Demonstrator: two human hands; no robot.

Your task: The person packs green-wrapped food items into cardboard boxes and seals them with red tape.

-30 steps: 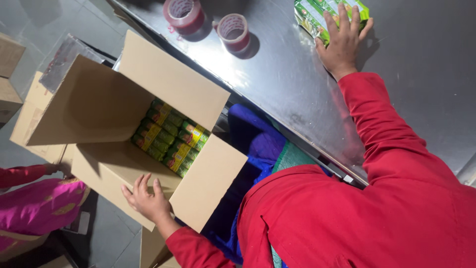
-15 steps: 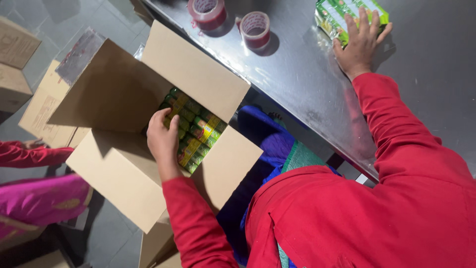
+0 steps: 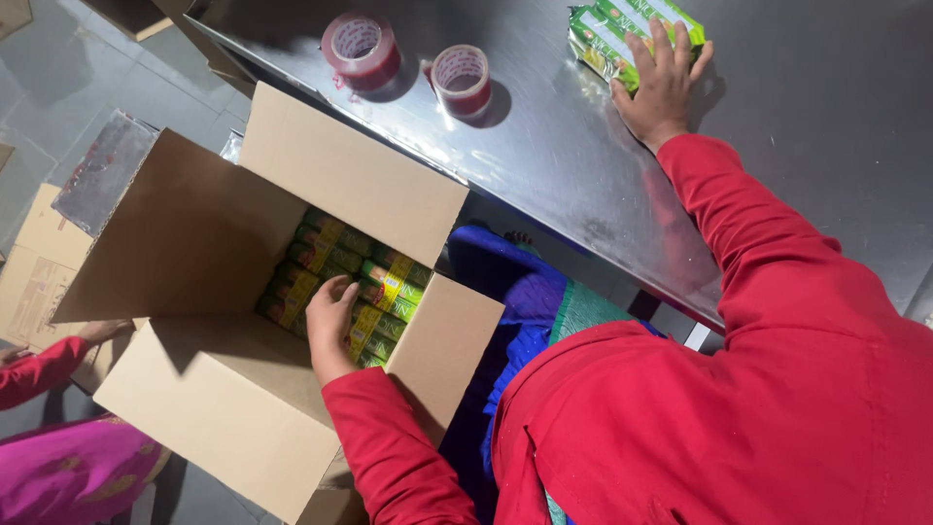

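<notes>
While I watch from the head camera, at far left a co-worker's hand (image 3: pixel 97 331) in a red sleeve touches the outer wall of the open cardboard box (image 3: pixel 194 243) on the floor. Further right, my left hand (image 3: pixel 330 316) reaches into that box, fingers loosely spread and pressing flat on the green and yellow packets (image 3: pixel 374 282) stacked inside, gripping nothing. Beyond the box, two rolls of red tape (image 3: pixel 362 49) stand on the steel table (image 3: pixel 544 146). At far right, my right hand (image 3: pixel 661 83) lies palm-down, fingers splayed, on a green wrapped pack (image 3: pixel 607 34) on the table, not closed round it. I judge this pack light, glossy, slightly slippery, and crushable; best gripped across its short sides.
</notes>
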